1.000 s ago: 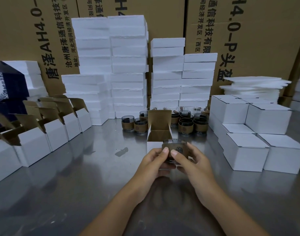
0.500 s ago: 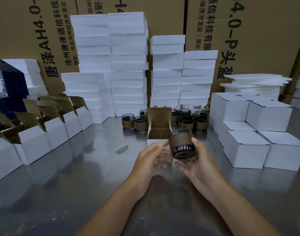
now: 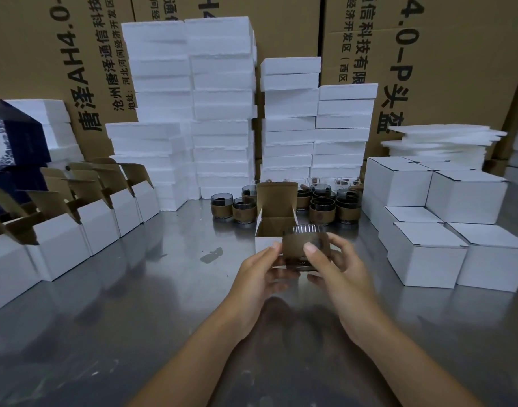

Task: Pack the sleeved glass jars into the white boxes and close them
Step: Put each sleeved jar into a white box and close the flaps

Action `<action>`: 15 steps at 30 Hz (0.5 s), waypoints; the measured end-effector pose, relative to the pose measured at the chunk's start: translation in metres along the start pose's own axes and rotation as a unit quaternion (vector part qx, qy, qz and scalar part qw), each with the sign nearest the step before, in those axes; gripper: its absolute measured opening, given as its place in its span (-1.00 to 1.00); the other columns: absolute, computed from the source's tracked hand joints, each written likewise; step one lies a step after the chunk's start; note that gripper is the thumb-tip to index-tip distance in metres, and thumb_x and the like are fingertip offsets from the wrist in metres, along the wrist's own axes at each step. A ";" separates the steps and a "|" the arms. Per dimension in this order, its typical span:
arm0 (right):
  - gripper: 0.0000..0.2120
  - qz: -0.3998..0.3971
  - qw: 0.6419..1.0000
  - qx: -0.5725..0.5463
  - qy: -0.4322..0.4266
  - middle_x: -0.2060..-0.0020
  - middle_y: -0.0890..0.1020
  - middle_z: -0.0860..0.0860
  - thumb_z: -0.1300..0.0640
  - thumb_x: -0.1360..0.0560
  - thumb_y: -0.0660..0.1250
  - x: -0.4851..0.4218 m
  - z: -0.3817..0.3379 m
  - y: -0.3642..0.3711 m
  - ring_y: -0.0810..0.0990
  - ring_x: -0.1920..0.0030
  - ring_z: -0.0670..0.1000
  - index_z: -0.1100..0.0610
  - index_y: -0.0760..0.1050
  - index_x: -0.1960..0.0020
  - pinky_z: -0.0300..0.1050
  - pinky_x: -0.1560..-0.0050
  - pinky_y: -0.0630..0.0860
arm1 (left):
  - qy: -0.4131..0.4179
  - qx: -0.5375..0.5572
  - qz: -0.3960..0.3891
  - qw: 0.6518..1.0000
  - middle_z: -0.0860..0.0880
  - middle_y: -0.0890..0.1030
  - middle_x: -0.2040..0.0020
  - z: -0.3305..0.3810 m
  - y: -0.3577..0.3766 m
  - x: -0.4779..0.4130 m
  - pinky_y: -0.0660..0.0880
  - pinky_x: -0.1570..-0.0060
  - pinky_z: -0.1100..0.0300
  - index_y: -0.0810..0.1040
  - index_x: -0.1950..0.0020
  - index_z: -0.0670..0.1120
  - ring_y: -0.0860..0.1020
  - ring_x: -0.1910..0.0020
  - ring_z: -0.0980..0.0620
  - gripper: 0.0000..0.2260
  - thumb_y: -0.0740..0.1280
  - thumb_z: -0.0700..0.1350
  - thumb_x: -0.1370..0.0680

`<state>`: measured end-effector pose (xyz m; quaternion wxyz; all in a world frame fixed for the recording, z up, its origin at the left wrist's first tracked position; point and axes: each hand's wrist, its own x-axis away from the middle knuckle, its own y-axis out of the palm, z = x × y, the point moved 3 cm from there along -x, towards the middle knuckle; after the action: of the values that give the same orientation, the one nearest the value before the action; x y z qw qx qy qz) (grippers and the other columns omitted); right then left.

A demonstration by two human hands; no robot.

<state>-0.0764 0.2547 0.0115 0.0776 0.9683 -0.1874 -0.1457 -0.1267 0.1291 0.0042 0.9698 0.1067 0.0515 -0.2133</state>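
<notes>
Both hands, left hand (image 3: 262,267) and right hand (image 3: 337,267), grip one brown-sleeved glass jar (image 3: 306,245) above the open white cardboard box (image 3: 265,245); next, lowering it upright inside.

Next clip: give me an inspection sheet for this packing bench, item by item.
Surface: shiny metal table, with a dark smudge near the middle.
Job's things: held jar above the table, in front of the open white box; loose jars grouped behind; row of open boxes at left; closed boxes stacked at right.
Clutter: blue patterned box at far left.
Hands: left hand and right hand both grip the held jar.
Cables: nothing seen.
Surroundings: foam stacks, foam sheets, printed cartons behind.
</notes>
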 end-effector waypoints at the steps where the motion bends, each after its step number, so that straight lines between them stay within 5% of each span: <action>1: -0.53 0.004 1.000 0.021 -0.022 0.00 0.62 -0.04 -0.13 -0.21 0.47 0.001 -0.001 0.000 0.63 0.04 -0.15 -0.10 0.45 -0.08 -0.24 0.07 0.56 | -0.005 0.002 -0.003 1.000 -0.12 0.66 0.03 0.000 0.001 0.000 0.53 0.17 0.21 0.60 -0.14 -0.10 0.62 0.16 0.01 -0.68 0.14 0.02 -0.61; 3: -0.58 0.004 0.995 0.068 -0.066 0.00 0.59 -0.11 -0.01 -0.28 0.51 0.002 -0.002 0.001 0.59 0.08 -0.27 -0.13 0.42 -0.06 -0.42 0.20 0.50 | -0.012 0.004 -0.009 1.000 -0.12 0.67 -0.01 0.000 0.002 0.001 0.54 0.07 0.16 0.59 -0.15 -0.10 0.64 0.12 0.00 -0.66 0.12 0.04 -0.61; 6: -0.50 0.007 0.983 0.133 -0.126 0.00 0.53 -0.17 0.02 -0.24 0.55 0.004 -0.001 0.002 0.55 0.04 -0.26 -0.20 0.37 -0.06 -0.43 0.17 0.47 | -0.032 0.011 -0.015 0.999 -0.13 0.65 -0.09 -0.002 0.004 0.002 0.50 -0.16 0.00 0.55 -0.20 -0.08 0.61 -0.09 -0.10 -0.63 0.07 0.07 -0.62; 15: -0.35 -0.006 0.948 0.233 -0.219 -0.06 0.44 -0.22 -0.01 -0.19 0.58 0.006 0.000 0.002 0.42 -0.10 -0.29 -0.28 0.25 -0.09 -0.54 0.06 0.38 | -0.059 0.039 -0.039 0.997 -0.11 0.62 -0.17 -0.003 0.007 0.002 0.46 -0.24 -0.05 0.48 -0.29 0.01 0.59 -0.15 -0.07 -0.54 -0.04 0.18 -0.61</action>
<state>-0.0713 0.2504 0.0103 -0.1935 0.9048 -0.2228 -0.3069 -0.1221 0.1356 0.0022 0.9571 0.1291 -0.0102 -0.2590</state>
